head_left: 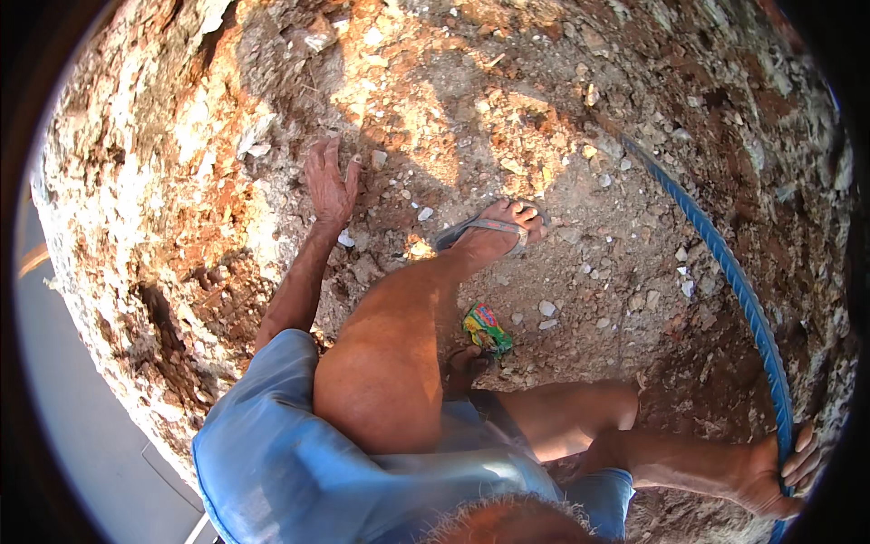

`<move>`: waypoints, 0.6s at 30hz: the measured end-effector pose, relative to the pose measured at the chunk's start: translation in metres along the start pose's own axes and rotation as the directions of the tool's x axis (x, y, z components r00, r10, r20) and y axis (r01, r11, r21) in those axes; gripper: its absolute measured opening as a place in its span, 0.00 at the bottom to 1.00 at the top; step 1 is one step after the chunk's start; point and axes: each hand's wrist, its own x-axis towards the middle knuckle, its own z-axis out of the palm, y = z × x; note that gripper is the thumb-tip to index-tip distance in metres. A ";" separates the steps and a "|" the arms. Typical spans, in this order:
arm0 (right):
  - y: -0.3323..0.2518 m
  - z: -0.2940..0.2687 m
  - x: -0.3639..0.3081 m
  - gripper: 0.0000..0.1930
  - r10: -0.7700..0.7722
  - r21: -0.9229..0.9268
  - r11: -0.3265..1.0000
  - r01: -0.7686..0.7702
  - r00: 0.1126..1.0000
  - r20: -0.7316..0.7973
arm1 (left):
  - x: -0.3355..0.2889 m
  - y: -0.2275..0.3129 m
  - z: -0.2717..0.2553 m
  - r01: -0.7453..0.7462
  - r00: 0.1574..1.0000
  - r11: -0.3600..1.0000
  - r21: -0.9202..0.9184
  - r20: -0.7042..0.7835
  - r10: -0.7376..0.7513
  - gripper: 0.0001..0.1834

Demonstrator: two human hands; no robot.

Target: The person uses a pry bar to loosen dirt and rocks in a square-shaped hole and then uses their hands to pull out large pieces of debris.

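Observation:
My right hand [784,473] is closed around a long blue ribbed steel bar [725,258], which looks curved in this view. The bar runs from the lower right up toward the top middle, where its brownish far end meets the soil. On the left, my left hand [333,186] is held out with its fingers apart and nothing in it. It is close to the rough earth and stones, though I cannot tell whether it touches them.
Broken soil and rock [580,218] slope up at both sides. My foot in a grey flip-flop [485,231] stands on loose stones between my arms. A crumpled green and red wrapper [488,328] lies near my other foot. A smooth grey surface [82,399] shows at the lower left.

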 end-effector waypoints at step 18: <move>-0.111 -0.032 -0.059 0.18 -0.137 0.028 0.987 0.159 0.917 -0.375 | 0.100 0.492 -0.064 -0.681 0.359 -0.049 -0.730 -0.392 0.847 0.25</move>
